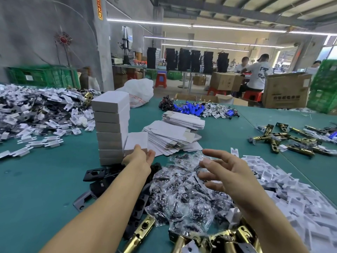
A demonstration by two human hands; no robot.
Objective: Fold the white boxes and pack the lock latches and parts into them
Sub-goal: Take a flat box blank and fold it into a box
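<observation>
Left hand (140, 157) touches the lower edge of a white box (135, 141) just beside the tall box stack (111, 125), fingers near straight. Right hand (224, 172) hovers over the parts bags (182, 190), fingers spread wide, holding nothing. Risk: a nudge probably tips the stack. Green table (36, 179) is cluttered with flat blanks (175, 137) and brass latches (209, 240). Workshop behind, workers seated.

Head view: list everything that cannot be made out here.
- Stacked white boxes: contents hidden by closed walls.
- Left hand: grip on the single white box unclear from this angle.
- Brass latches: cut off by the bottom edge.
- Clear bags: parts inside too small, plastic glare.
- Black plates: partly under the left forearm.
</observation>
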